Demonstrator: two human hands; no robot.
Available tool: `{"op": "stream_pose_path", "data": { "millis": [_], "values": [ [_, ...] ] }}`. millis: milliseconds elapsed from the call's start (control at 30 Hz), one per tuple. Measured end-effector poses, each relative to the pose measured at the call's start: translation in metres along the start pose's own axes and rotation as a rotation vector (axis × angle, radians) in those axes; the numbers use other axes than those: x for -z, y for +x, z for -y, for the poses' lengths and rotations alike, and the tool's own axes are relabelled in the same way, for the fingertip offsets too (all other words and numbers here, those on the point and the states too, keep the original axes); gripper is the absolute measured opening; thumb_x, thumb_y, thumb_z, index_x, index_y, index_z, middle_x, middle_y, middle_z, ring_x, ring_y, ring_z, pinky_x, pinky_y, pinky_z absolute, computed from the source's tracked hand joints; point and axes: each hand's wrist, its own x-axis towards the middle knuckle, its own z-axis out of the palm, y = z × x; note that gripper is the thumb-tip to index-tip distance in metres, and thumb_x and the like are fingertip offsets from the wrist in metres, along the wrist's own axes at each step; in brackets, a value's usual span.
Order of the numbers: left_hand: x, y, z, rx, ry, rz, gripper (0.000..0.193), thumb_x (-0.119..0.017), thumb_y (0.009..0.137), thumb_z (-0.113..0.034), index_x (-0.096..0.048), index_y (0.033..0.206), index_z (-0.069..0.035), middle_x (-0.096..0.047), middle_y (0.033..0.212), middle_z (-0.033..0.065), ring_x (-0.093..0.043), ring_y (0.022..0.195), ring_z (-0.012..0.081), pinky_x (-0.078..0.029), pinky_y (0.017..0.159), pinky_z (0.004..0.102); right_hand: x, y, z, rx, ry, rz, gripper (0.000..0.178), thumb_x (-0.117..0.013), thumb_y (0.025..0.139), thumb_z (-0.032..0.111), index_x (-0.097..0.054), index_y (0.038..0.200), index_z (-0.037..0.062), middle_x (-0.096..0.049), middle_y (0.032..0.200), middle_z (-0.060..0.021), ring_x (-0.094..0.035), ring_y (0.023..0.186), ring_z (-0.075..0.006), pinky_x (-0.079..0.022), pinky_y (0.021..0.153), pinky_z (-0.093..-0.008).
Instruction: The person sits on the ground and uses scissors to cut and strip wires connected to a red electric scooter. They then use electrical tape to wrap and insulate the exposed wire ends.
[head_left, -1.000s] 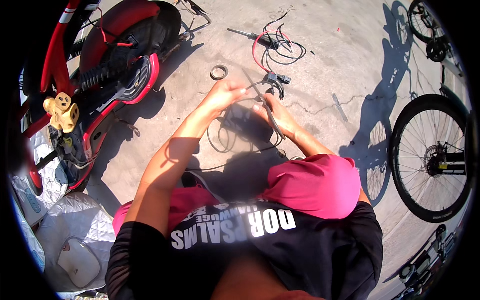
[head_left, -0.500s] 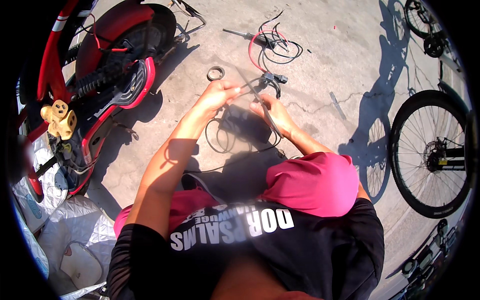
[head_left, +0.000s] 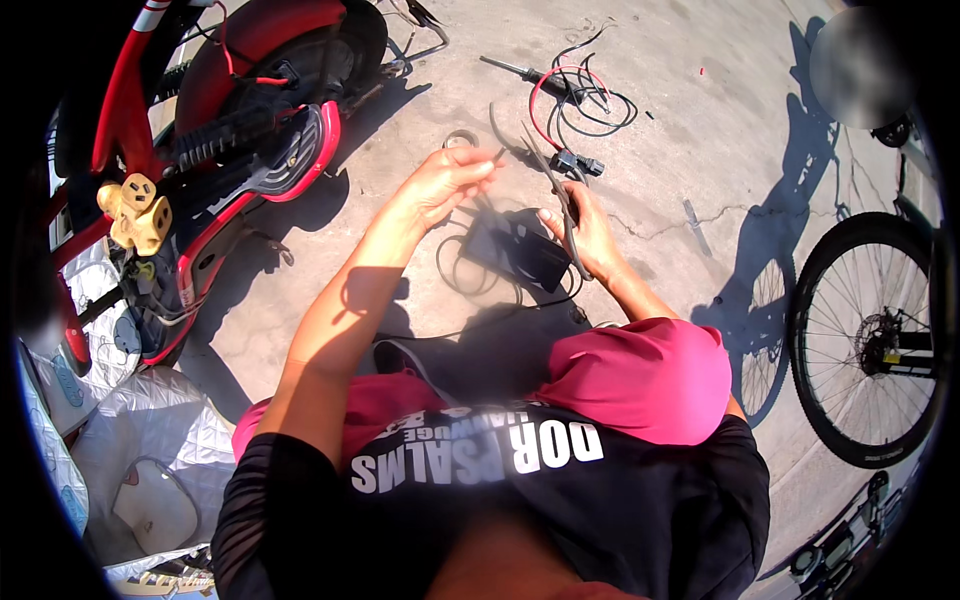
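Observation:
My left hand (head_left: 450, 185) is raised over the ground, thumb and fingers pinched on what looks like the end of a thin dark cable; the fingertips are slightly blurred. My right hand (head_left: 592, 235) grips a long dark scissors-like tool (head_left: 572, 235), its two narrow tips apart and pointing away from me. Just beyond it lies a black plug connector (head_left: 578, 163) joined to red and black wires. Below my hands a dark rectangular box (head_left: 535, 255) rests in shadow, with loops of thin black cable (head_left: 442, 262) beside it. A roll of tape (head_left: 460, 138) sits partly behind my left hand.
Farther off, a black-handled tool with a thin metal shaft (head_left: 515, 70) lies among coiled wires (head_left: 615, 105). A red scooter (head_left: 320, 150) with a yellow multi-socket (head_left: 138, 215) stands at left, above silver quilted covers (head_left: 95, 440). A bicycle wheel (head_left: 800, 350) is at right.
The tool in my right hand has swung more upright and its tips have spread. My hands are a little farther apart. The whole view has shifted slightly.

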Motion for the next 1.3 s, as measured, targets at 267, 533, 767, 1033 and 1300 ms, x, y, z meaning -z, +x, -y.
{"op": "stream_pose_path", "data": {
  "millis": [267, 533, 767, 1033, 1300],
  "values": [
    [-0.025, -0.011, 0.003, -0.039, -0.040, -0.036, 0.018, -0.059, 0.088, -0.009, -0.062, 0.105, -0.005, -0.063, 0.087, 0.0013, -0.058, 0.076, 0.0080, -0.045, 0.068, 0.0191, 0.015, 0.011, 0.026, 0.117, -0.155, 0.039, 0.050, -0.070, 0.079, 0.032, -0.052, 0.117, 0.0059, -0.051, 0.094, -0.0141, -0.057, 0.076, -0.0295, -0.048, 0.067, -0.0404],
    [-0.059, -0.028, -0.014, -0.158, -0.045, 0.034, 0.006, -0.053, 0.089, -0.002, -0.055, 0.094, -0.001, -0.048, 0.069, -0.0007, -0.043, 0.063, 0.0076, -0.031, 0.053, 0.0199, 0.017, 0.013, 0.046, 0.214, -0.220, -0.059, 0.047, -0.072, 0.077, 0.028, -0.054, 0.116, 0.0078, -0.052, 0.090, -0.0127, -0.057, 0.069, -0.0301, -0.048, 0.060, -0.0399],
    [-0.056, -0.028, -0.013, -0.166, 0.021, 0.047, 0.010, -0.049, 0.087, -0.005, -0.056, 0.094, -0.004, -0.052, 0.072, -0.0018, -0.045, 0.063, 0.0048, -0.033, 0.055, 0.0181, 0.013, 0.015, 0.039, 0.218, -0.182, -0.090, 0.042, -0.074, 0.077, 0.025, -0.059, 0.111, 0.0065, -0.053, 0.085, -0.0124, -0.056, 0.068, -0.0268, -0.048, 0.060, -0.0382],
    [-0.063, -0.031, -0.020, -0.191, 0.155, -0.146, 0.009, -0.057, 0.089, -0.004, -0.058, 0.098, 0.000, -0.059, 0.077, 0.0040, -0.051, 0.062, 0.0072, -0.034, 0.051, 0.0183, 0.022, 0.018, 0.046, 0.238, -0.230, -0.079, 0.046, -0.075, 0.076, 0.029, -0.058, 0.114, 0.0083, -0.054, 0.086, -0.0132, -0.059, 0.073, -0.0299, -0.049, 0.062, -0.0400],
    [-0.065, -0.037, -0.027, -0.172, 0.257, -0.193, 0.022, -0.055, 0.089, -0.002, -0.059, 0.110, 0.004, -0.061, 0.079, 0.0051, -0.050, 0.064, 0.0062, -0.036, 0.054, 0.0185, 0.033, 0.023, 0.050, 0.255, -0.223, -0.008, 0.049, -0.076, 0.076, 0.033, -0.058, 0.116, 0.0095, -0.053, 0.086, -0.0126, -0.058, 0.074, -0.0301, -0.049, 0.063, -0.0396]
  ]
}}
